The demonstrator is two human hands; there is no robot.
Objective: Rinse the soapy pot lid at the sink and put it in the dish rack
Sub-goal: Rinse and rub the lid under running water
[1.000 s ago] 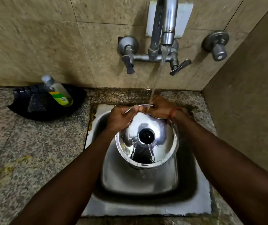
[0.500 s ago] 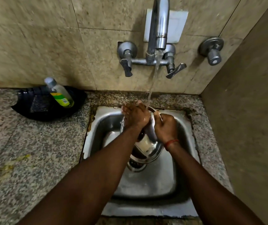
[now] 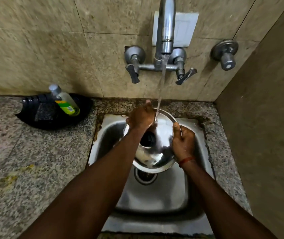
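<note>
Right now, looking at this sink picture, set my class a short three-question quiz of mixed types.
1. True or false: water from the tap lands on the pot lid.
2. Which hand grips the lid's rim on the red-thread wrist side? A) left hand B) right hand
3. Fill in: the soap bottle leans in a black ____ on the counter.

Key: 1 true; 2 B; 3 tray.
</note>
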